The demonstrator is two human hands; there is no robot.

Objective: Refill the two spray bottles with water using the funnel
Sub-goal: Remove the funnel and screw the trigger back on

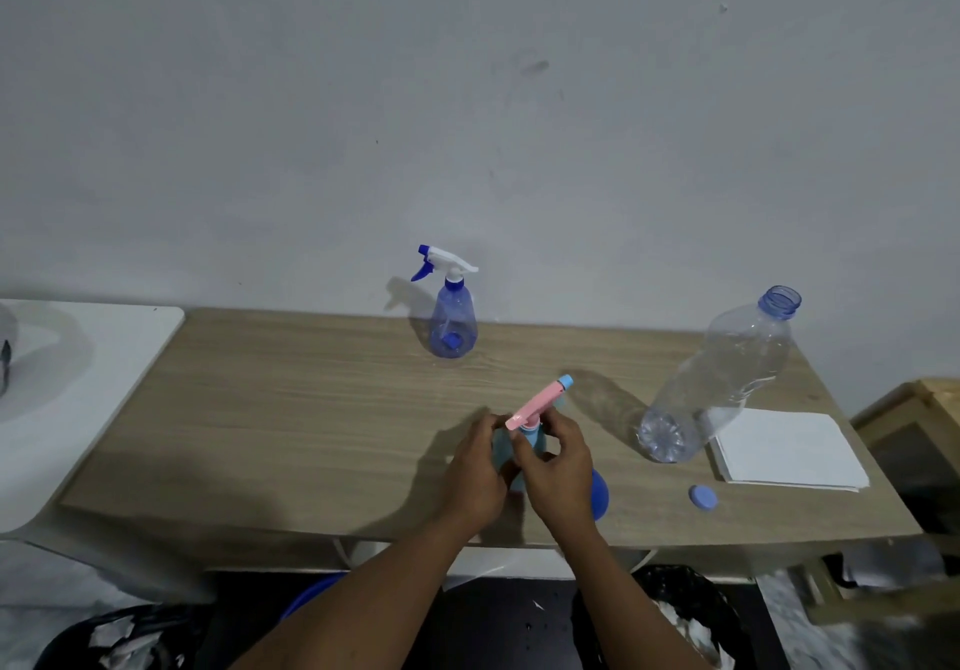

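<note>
Gripping pink-headed spray bottle [535,407]: left hand [478,472], right hand [558,466].

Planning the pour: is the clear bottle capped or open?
Open: the clear bottle has a bare neck; a blue cap lies on the table.

Two spray bottles [453,326] [537,404], one water bottle [722,383], one cap [703,497].

The table [311,409] top looks like pale wood-grain laminate, matt and smooth. The far spray bottle [453,326] is translucent blue plastic, faintly glossy, and the ribbed water bottle [727,383] is clear, shiny plastic. The light blue spray bottle [534,440] carries a smooth pink plastic head. The cap [703,497] is matt blue plastic; the stack of sheets [789,451] looks like white matt paper.
</note>
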